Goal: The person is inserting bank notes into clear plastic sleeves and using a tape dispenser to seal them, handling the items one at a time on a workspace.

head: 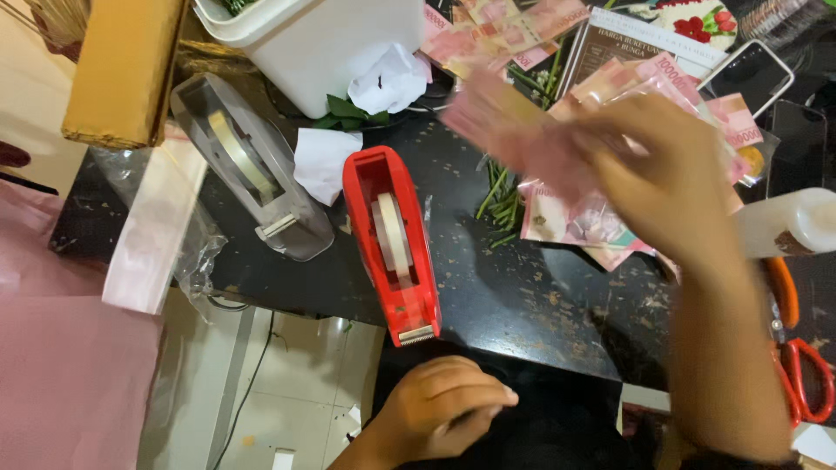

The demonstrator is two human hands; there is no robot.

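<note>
Head view: the right hand [670, 178] was raised over the black table [522, 296], blurred, pinching one pink banknote [514, 130]. More pink banknotes [575, 218] lay beneath; count unclear. The left hand [444, 409] was curled loosely near the table edge, holding nothing visible. Two tape dispensers were counted: one red [392, 244], one grey [248, 165].

Blurred pink banknote [514, 130] above dark table
</note>
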